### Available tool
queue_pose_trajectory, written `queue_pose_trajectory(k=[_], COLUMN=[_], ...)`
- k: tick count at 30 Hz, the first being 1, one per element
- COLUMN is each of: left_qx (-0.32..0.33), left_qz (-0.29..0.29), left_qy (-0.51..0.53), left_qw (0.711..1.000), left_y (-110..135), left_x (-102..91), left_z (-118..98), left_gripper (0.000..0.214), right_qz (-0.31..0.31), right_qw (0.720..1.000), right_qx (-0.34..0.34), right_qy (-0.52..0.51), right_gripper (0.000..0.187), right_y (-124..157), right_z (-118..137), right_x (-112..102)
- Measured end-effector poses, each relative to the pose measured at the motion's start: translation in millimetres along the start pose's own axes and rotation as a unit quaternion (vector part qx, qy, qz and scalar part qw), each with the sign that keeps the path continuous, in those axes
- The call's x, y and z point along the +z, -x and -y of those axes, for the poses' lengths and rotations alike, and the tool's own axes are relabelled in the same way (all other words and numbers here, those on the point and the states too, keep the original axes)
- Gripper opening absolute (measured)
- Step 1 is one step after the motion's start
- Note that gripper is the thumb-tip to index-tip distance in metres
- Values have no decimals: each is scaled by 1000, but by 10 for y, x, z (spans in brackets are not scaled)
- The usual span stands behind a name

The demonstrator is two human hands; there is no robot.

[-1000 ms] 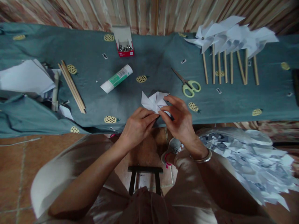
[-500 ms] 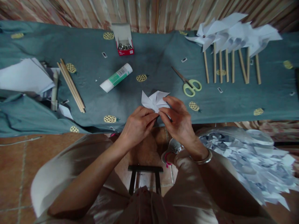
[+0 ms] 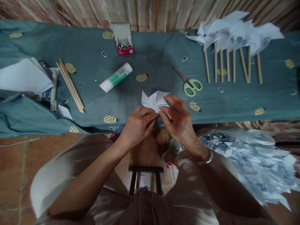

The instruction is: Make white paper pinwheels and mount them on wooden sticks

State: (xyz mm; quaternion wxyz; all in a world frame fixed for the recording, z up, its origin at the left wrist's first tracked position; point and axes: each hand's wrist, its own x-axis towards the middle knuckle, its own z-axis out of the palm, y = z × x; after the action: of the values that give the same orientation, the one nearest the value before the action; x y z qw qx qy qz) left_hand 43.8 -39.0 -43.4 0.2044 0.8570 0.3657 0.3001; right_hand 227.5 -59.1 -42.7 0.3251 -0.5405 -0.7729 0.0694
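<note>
A white paper pinwheel [image 3: 154, 99] with folded blades is held at the table's front edge. My left hand [image 3: 139, 123] pinches its near edge between thumb and fingers. On the right side, my right hand [image 3: 178, 117] grips the same pinwheel, thumb at the near edge and fingers over a blade. The two thumbs almost meet; the pinwheel's near part is partly hidden by my fingers. Green-handled scissors [image 3: 191, 87] lie just beyond my right hand. A glue stick [image 3: 116, 77] with a green label lies beyond my left hand.
An open red box [image 3: 126, 51] of metal pins stands at the back. Wooden sticks [image 3: 70, 86] and white paper sheets [image 3: 23, 75] lie left. Several finished pinwheels on sticks [image 3: 234, 34] lie back right. A bag of paper pieces [image 3: 255, 162] sits below on the right.
Both hands keep their hold on the pinwheel with almost no movement. The view has shifted very slightly.
</note>
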Motion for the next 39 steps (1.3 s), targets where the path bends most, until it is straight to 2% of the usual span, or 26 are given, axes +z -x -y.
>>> queue_pose_trajectory(k=[4, 8, 13, 19, 23, 32, 39], left_qx=[-9, -6, -9, -11, -16, -5, -11], left_qz=[6, -2, -4, -4, 3, -5, 5], left_qy=[2, 2, 4, 5, -6, 0, 1], left_qw=[1000, 1000, 1000, 1000, 1000, 1000, 1000], left_y=[1, -4, -2, 6, 4, 0, -2], left_x=[-4, -4, 6, 20, 16, 5, 4], left_z=[-5, -14, -13, -8, -6, -6, -3], left_gripper=[21, 21, 20, 19, 19, 19, 20], right_qz=[-6, 25, 45, 24, 10, 22, 21], right_qw=[1000, 1000, 998, 997, 997, 999, 998], right_qx=[-16, -11, -15, -13, -16, -5, -14], right_qy=[4, 9, 29, 75, 69, 23, 53], right_gripper=[22, 30, 28, 30, 33, 35, 32], right_y=[-6, -2, 6, 6, 18, 33, 47], right_z=[0, -19, -45, 14, 51, -26, -39], right_x=[20, 39, 62, 156, 210, 38, 90])
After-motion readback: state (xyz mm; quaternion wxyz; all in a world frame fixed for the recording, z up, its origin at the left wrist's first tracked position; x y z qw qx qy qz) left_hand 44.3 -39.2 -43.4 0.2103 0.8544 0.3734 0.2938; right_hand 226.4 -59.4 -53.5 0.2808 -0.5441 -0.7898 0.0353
